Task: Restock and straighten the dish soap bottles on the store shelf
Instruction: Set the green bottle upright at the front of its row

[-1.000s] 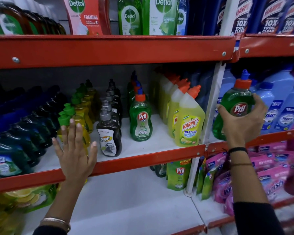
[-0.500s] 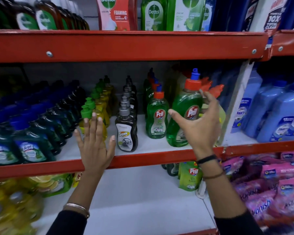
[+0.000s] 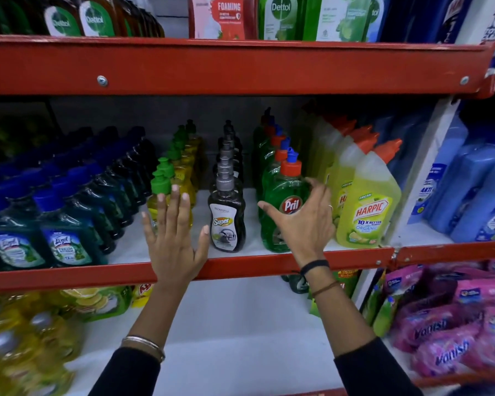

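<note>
- Two hands reach up to the middle shelf [image 3: 240, 267].
- I see the left hand [image 3: 173, 238] flat, fingers spread, grasping nothing, against the front yellow bottle [image 3: 155, 207].
- Right hand [image 3: 303, 224] is cupped and released around the front Pril bottle [image 3: 283, 212]; whether it touches, I cannot tell.
- That bottle stands upright at the shelf's front edge, between the Super bottle [image 3: 226, 224] and the Harpic bottle [image 3: 369, 210].

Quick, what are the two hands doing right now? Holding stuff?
Left hand: open and flat, fingers spread, holding nothing.
Right hand: open, curved by the front Pril bottle, not gripping it.
</note>
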Tool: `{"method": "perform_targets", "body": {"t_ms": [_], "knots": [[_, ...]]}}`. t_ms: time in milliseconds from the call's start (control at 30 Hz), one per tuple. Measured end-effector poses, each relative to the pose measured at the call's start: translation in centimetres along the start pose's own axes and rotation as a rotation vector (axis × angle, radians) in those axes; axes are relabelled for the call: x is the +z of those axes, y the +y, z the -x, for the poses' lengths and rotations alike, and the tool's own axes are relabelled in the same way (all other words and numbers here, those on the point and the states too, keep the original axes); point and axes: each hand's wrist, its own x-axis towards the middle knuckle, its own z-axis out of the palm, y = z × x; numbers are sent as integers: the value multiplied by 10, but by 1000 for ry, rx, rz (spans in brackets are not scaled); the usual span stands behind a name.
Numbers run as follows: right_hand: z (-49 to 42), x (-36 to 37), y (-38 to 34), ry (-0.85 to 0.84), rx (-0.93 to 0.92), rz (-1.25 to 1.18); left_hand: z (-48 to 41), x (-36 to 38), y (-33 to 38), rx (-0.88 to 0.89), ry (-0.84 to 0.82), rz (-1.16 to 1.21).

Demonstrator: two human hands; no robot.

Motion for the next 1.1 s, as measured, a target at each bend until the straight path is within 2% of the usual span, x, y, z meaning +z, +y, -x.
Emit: {"method": "perform_targets", "body": {"t_ms": [67, 133, 233, 333, 433, 533, 600, 833, 1100], "knots": [[1, -3, 0, -22, -6, 1, 1, -2, 3, -11, 38, 35], [2, -8, 5, -67, 19, -98, 2, -7, 12, -20, 102, 113], [4, -19, 20, -137, 219, -536, 4, -17, 45, 26, 151, 401], [7, -30, 36, -300, 425, -759, 9, -27, 93, 11, -45, 811], [13, -37, 40, -466, 457, -803, 11, -32, 134, -193, -337, 1081], [15, -40, 38, -549, 418, -804, 2, -31, 150, -457, -532, 1072], [14, -41, 38, -577, 417, -806, -7, -28, 150, -536, -607, 1062], [18, -44, 42, -549, 424, -841, -20, -31, 138, -586, -715, 1130], [16, -45, 44, -537, 410, -814, -20, -33, 131, -570, -706, 1123]]}}
